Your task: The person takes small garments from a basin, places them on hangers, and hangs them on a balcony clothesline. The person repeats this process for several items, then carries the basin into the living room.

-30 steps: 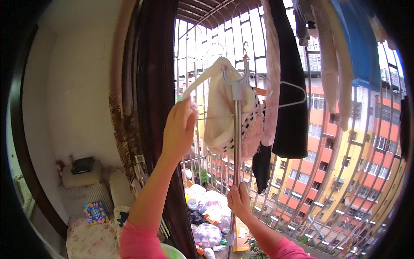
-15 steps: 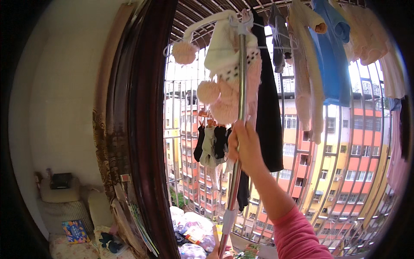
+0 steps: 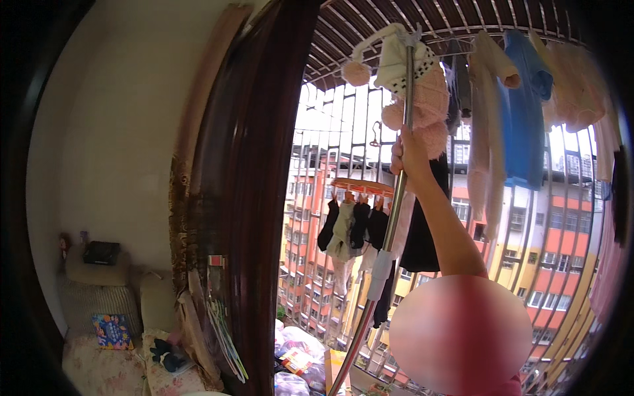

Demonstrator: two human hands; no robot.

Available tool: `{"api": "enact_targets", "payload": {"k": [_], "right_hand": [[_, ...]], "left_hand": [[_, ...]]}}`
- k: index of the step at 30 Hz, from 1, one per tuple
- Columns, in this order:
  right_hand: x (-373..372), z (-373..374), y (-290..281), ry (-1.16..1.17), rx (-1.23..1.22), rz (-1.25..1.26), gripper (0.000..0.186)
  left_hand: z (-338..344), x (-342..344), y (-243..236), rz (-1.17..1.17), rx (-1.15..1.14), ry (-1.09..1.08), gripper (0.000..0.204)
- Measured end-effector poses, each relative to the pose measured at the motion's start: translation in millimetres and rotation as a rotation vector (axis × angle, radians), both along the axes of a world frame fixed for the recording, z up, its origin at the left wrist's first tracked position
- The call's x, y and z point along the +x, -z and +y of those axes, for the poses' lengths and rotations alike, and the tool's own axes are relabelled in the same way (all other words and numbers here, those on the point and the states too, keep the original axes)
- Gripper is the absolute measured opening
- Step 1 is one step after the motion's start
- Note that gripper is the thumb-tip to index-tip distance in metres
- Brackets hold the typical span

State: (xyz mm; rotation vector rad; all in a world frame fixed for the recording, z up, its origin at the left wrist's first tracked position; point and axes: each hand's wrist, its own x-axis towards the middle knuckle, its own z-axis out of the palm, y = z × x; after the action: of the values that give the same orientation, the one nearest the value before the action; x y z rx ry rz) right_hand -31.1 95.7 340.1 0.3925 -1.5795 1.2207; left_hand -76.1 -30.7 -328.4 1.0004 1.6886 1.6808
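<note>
My right hand [image 3: 413, 157], reaching up from a pink sleeve, is wrapped round a long metal clothes pole [image 3: 398, 221] with a pale plastic joint on its lower part. The pole leans from bottom centre up to the right. At its top, near the ceiling bars, hangs a fluffy white and pink garment [image 3: 432, 92] with pompoms and a dotted band, on a hanger. Whether the pole's tip carries the hanger is too small to tell. Dark trousers or a similar black garment [image 3: 422, 241] hang behind the pole. My left hand is out of view.
A round orange clip hanger [image 3: 362, 186] with several socks hangs left of the pole. Blue clothing [image 3: 522, 125] and pale clothes hang at the right before the window bars. A dark wooden frame [image 3: 254, 198] stands left; filled plastic bags [image 3: 300, 350] lie below.
The pole and the fluffy garment stand higher and farther right in view, with my right hand raised along with them. The sock hanger shows more fully. My left hand has left the lower edge.
</note>
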Motion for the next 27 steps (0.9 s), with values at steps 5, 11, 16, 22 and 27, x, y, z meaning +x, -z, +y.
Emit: {"api": "enact_targets", "payload": {"k": [5,11,16,22,27], "right_hand": [[-36.5,19.5,-6.3,0.078,-0.016,-0.010,0.023],[-89.8,25.5,-9.5,0.160,0.008,-0.009,0.025],[-124.2,31.8,-5.4,0.022,0.039,-0.061,0.030],[-162.2,46.9,34.8,-0.017,0.096,-0.220,0.056],[-207.5,68.9,67.7,-0.220,0.123,-0.319,0.071]], "left_hand": [[-22.5,4.1,62.6,0.361,0.000,-0.410,0.029],[-27.6,-18.4,113.3,0.325,-0.219,-0.780,0.033],[-12.5,-27.4,96.8,0.290,-0.230,-0.899,0.038],[-6.3,-24.0,-124.2,0.202,-0.080,-0.810,0.041],[29.1,-82.7,-182.5,0.328,0.136,-0.726,0.031]]}}
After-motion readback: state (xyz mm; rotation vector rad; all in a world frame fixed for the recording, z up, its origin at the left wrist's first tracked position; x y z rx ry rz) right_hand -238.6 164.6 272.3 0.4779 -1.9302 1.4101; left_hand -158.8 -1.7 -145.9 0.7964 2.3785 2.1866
